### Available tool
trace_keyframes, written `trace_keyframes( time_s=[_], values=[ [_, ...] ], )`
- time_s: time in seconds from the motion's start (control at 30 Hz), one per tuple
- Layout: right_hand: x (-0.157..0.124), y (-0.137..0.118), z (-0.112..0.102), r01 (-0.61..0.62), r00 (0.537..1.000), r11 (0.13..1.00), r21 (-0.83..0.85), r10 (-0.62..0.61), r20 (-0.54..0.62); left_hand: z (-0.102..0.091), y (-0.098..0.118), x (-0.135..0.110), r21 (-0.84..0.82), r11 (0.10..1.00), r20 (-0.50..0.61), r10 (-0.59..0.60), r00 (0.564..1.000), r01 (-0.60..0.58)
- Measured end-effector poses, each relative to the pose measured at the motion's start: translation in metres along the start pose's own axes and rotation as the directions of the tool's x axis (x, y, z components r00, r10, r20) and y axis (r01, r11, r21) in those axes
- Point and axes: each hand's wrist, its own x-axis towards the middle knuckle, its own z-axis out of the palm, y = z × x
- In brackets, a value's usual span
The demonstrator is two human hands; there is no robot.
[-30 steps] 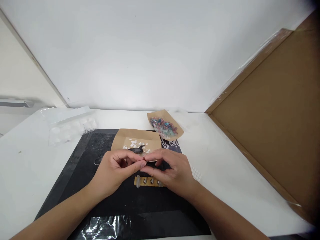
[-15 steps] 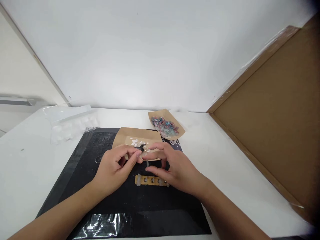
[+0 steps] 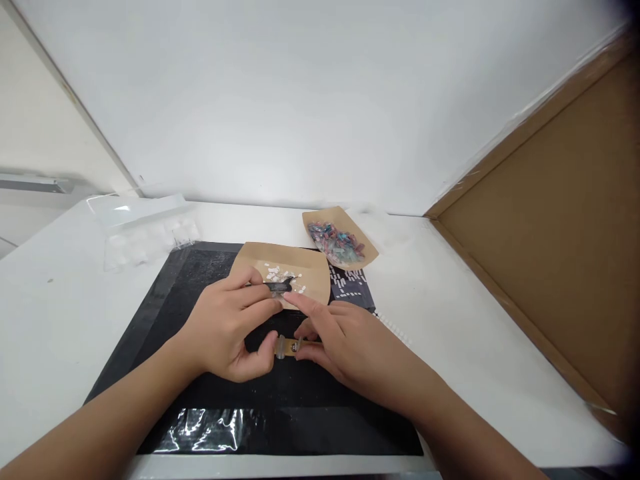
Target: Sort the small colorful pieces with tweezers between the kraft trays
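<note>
My left hand [image 3: 227, 327] keeps black tweezers [image 3: 277, 287] tucked between its fingers, their pointed, curved end showing over the paper tray. Its thumb is at the left end of a tan strip [image 3: 289, 347] with round metal studs. An upright clear piece [image 3: 281, 347] stands on that end. My right hand [image 3: 345, 337] pinches another small clear piece [image 3: 299, 344] between thumb and finger at the strip. Its index finger stretches toward the tweezers, and this hand hides the strip's right part.
Behind my hands, a brown paper tray [image 3: 320, 273] holds small white bits. Another paper tray [image 3: 313, 216] holds colourful little packets. A dark card with white marks [image 3: 350, 283] lies right of the mat [image 3: 280, 427]. A clear plastic box [image 3: 145, 240] stands at left, a cardboard panel [image 3: 540, 220] at right.
My right hand has lowered its clear piece to the tan strip. My left hand has turned, bringing its thumb down to the strip's left end, with the tweezers still held.
</note>
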Motion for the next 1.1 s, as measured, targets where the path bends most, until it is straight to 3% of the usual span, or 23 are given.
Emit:
trace_keyframes(
  time_s=[0.4,0.6,0.9,1.1],
  values=[
    [-0.0031,-0.0074,0.0003,-0.007,1.000,1.000,-0.019,0.007,-0.006,0.0011,-0.0052,-0.0003,0.017,1.000,0.078,0.016,0.997,-0.018],
    [-0.0018,-0.0069,0.0030,0.046,0.999,0.999,-0.021,-0.046,0.010,0.0017,-0.0066,-0.0023,-0.010,0.999,0.059,0.035,0.998,-0.035],
    [-0.0001,-0.0069,0.0048,0.069,0.998,0.997,-0.040,-0.070,-0.010,0.0044,-0.0028,-0.0008,-0.041,0.999,0.133,0.034,0.991,-0.029],
    [0.0014,-0.0072,0.0057,0.068,0.997,0.997,-0.037,-0.067,0.033,0.0047,0.0012,0.0022,-0.181,0.978,0.233,0.146,0.961,-0.104]
  ],
)
